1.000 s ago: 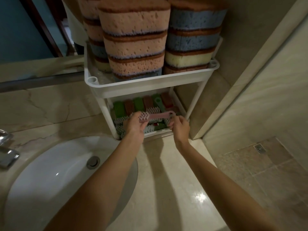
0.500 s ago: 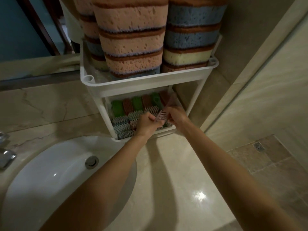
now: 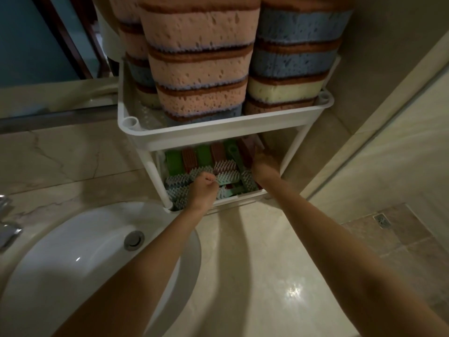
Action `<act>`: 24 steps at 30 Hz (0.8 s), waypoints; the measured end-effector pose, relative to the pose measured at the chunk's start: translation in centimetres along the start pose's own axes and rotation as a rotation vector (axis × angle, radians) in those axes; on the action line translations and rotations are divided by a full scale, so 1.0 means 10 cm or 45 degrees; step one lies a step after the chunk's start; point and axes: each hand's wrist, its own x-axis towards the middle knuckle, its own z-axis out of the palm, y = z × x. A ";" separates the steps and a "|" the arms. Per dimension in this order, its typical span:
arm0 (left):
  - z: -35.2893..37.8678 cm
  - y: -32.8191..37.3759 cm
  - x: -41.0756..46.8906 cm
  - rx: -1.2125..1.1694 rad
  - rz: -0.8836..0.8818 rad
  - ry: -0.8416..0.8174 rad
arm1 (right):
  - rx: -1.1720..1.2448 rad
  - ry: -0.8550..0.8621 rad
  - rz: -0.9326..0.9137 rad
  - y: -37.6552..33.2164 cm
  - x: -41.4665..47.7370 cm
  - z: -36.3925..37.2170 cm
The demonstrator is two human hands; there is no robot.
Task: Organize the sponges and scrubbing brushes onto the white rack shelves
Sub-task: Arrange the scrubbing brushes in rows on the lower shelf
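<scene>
A white rack [image 3: 218, 132] stands on the counter beside the sink. Its top shelf carries tall stacks of pink, blue and yellow sponges [image 3: 199, 69]. The lower shelf [image 3: 243, 198] holds several green, brown and teal scrubbing brushes [image 3: 226, 166]. My right hand [image 3: 263, 165] reaches deep into the right side of the lower shelf and grips a pink brush [image 3: 249, 145] at the back right, its fingers partly hidden under the top shelf. My left hand [image 3: 202, 190] hovers over the front brushes with its fingers curled, and I see nothing in it.
A white sink basin [image 3: 73, 263] with a metal drain [image 3: 133, 239] lies at the lower left, a tap [image 3: 7, 229] at the left edge. A mirror [image 3: 36, 45] rises behind the rack. A tiled wall edge [image 3: 364, 142] stands right of the rack, with the floor below.
The pink brush, held by both hands in front of the lower shelf, has gone into its back right with my right hand. My left hand has let go of it.
</scene>
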 end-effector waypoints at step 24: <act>-0.04 -0.12 0.07 0.120 0.042 -0.107 | -0.032 -0.243 0.047 -0.01 0.03 -0.03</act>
